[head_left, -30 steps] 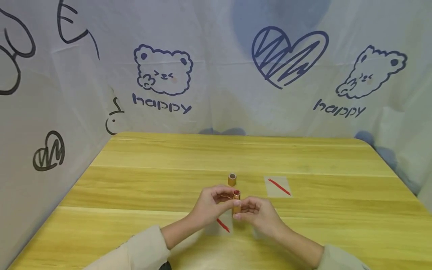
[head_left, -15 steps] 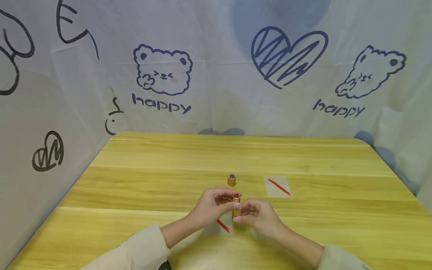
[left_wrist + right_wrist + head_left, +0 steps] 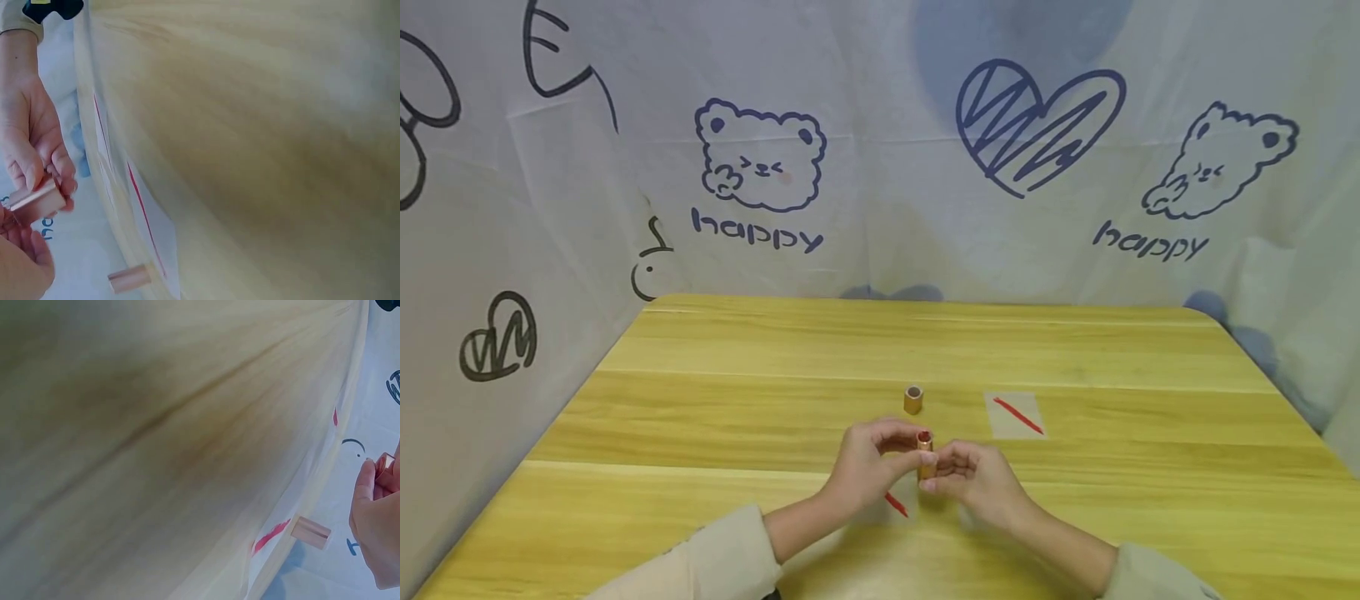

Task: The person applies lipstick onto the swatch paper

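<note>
A gold lipstick tube [image 3: 926, 468] stands upright between both hands over the front middle of the table, its red tip [image 3: 924, 435] low at the open top. My left hand [image 3: 868, 467] pinches the upper part between thumb and fingers. Lower down, my right hand [image 3: 981, 483] holds the base with thumb and fingertips. The left wrist view shows the tube [image 3: 37, 201] gripped from both sides; in the right wrist view only a bit of it shows above the right hand [image 3: 379, 528]. Just behind the hands, the gold cap [image 3: 913, 401] stands open end up.
Right of the cap lies a pale square of paper [image 3: 1015, 416] with a red diagonal stroke. Another red-marked paper [image 3: 897, 505] lies below the left hand, partly covered by it. A third pale edge shows under the right hand. A printed cloth [image 3: 895, 167] hangs behind the wooden table [image 3: 760, 350].
The tube and both hands have come down slightly, and the left hand has shifted a little at the tube's top. The cap and papers stay in place.
</note>
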Available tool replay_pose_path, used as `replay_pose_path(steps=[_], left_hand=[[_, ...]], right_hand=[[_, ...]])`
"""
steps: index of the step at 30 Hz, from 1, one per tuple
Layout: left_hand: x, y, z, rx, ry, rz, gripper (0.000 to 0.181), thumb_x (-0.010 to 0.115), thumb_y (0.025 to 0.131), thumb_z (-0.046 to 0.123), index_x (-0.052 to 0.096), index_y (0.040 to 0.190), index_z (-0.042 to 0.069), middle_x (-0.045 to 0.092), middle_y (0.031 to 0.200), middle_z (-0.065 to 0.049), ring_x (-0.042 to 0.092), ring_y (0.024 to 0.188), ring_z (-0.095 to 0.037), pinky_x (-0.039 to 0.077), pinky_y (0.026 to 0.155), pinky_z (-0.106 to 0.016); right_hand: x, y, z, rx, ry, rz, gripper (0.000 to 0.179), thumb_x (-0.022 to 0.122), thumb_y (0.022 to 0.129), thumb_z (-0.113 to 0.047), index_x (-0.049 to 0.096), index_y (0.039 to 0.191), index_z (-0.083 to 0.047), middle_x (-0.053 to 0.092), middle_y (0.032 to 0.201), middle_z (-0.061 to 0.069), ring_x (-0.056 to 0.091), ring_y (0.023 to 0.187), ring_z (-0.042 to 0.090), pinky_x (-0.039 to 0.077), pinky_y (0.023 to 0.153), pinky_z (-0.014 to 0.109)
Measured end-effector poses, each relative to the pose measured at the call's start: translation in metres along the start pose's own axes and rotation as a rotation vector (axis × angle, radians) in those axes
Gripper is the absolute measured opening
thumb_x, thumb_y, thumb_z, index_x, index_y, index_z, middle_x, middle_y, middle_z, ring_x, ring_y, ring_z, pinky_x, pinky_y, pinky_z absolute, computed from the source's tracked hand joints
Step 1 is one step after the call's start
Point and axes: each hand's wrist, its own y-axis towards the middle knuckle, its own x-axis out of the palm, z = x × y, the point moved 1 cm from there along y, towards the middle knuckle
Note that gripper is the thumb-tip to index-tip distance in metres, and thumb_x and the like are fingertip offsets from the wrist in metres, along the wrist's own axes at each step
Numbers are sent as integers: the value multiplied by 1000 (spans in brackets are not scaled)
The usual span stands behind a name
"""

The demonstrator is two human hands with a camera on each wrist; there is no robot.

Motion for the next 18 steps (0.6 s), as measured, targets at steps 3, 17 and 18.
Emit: replay_pose_path(steps=[3,17,18], left_hand=[[-3,3,-4,11,14,-35,24,72,77,8,68,97,-5,69,98,-18,67,89,-29,54,79,-19],[-23,40,-35,-38,324,56,44,77,74,12,61,111,-7,65,106,-22,63,96,-33,55,80,-39],[-21,42,-38,-48,320,64,45,77,74,12,61,112,-7,64,107,-22,63,96,-33,55,80,-38]], right_hand=[[-2,-1,0,6,-5,12,28,71,79,-4,59,97,14,65,96,26,63,79,3,54,73,17],[-17,-2,-9,51,-35,154,27,69,80,-4,59,99,13,67,97,22,64,80,6,53,74,16],[-17,-3,-9,53,-35,156,28,69,80,-4,59,99,13,67,97,23,64,80,6,53,74,16]])
